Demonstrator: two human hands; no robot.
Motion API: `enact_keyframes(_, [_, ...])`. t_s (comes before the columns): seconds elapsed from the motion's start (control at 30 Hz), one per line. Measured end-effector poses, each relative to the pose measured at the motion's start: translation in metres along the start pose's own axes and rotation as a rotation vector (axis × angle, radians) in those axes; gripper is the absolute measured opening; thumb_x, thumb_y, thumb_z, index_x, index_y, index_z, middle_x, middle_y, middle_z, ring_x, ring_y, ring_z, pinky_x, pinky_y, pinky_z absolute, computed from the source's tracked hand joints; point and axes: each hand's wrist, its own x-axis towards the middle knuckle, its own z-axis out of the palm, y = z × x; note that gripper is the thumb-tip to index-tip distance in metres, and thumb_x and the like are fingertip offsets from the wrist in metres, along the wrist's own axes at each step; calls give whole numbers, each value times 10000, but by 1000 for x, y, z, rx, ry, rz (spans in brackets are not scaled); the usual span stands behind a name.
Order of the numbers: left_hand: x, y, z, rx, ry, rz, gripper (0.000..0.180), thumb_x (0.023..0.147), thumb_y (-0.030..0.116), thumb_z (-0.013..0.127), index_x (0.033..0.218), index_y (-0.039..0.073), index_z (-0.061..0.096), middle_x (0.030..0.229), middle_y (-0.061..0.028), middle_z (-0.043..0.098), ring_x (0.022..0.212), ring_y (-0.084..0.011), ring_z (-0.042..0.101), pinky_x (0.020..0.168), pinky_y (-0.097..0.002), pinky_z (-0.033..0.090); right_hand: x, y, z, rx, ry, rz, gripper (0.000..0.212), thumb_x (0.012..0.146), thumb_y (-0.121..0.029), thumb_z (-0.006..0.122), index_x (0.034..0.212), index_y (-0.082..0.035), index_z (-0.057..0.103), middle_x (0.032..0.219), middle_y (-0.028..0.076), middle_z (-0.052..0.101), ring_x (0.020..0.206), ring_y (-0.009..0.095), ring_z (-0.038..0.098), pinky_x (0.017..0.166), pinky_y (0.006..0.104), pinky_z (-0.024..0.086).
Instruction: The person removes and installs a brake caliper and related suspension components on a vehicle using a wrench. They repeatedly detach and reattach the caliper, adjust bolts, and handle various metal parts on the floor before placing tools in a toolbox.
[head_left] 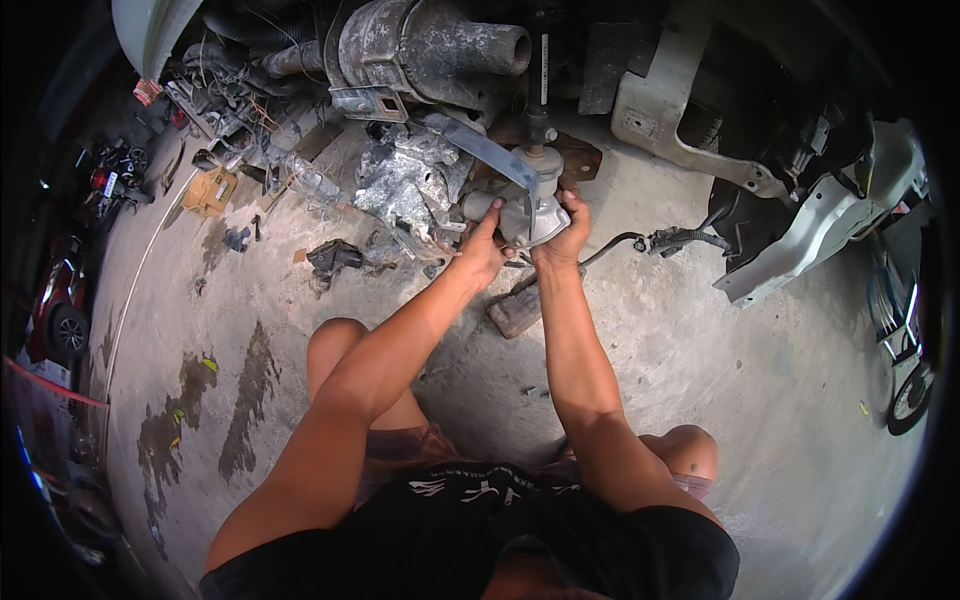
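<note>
Grasps silver-grey rounded metal housing, toward one o'clock from centre, left hand at its eight o'clock, right hand at its three. Has bent, flat grey metal strap crossing in front from eleven o'clock, near crumpled silvery metal sheet. Shows white lettering on black cloth shirt at six o'clock, narrow white label on black cylindrical shaft at twelve.

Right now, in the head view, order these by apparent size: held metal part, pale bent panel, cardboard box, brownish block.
1. Pale bent panel
2. Held metal part
3. Cardboard box and brownish block: too alike to rank
</note>
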Motion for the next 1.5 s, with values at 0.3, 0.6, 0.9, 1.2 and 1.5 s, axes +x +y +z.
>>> enact_keyframes(0.3, [5, -4, 6, 17, 61, -30, 470, 960, 572, 578, 1302, 251, 548, 1190, 92, 603, 962, -72, 502, 684, -259, 333, 9, 10, -11, 26, 288, -58, 440, 925, -361, 529, 1201, -20, 562, 1017, 139, 641, 990, 277, 630, 900, 429, 509])
enact_keyframes(0.6, [3, -5, 7, 8, 97, 4, 404, 982, 535, 566, 1236, 221, 560, 1110, 85, 630, 881, -65, 526, 634, -264, 334, 5, 10, -1, 86, 261, -8, 490, 958, -438, 526, 1258, -51, 548, 1184, 138, 602, 1104, 286, 601, 939, 435, 497])
enact_keyframes(0.9, [6, -4, 9, -87, 124, 47, 380, 979, 431, 633, 1247, 189, 514, 1168, 37, 588, 936, -116, 529, 654, -294, 353, -6, 11, -8, 104, 38, 19, 654, 1000, -593, 434, 1371, -55, 467, 1317, 144, 554, 1191, 281, 563, 1006, 415, 455])
enact_keyframes(1.2, [1, 0, 10, 51, 21, 53, 607, 1040, 526, 421, 1492, 122, 384, 1534, -46, 418, 1407, -235, 404, 1166, -409, 325, -10, 15, 8, 205, 256, 130, 680, 993, -614, 410, 1376, -54, 464, 1269, 156, 595, 1118, 292, 619, 959, 420, 499])
enact_keyframes(1.5, [-7, -2, 28, 161, 89, 53, 585, 1017, 524, 426, 1431, 113, 467, 1464, -76, 505, 1358, -256, 469, 1150, -429, 371, -9, 20, 1, 173, 263, -53, 445, 1004, -468, 516, 1144, -55, 605, 1046, 66, 650, 925, 177, 633, 827, 310, 505])
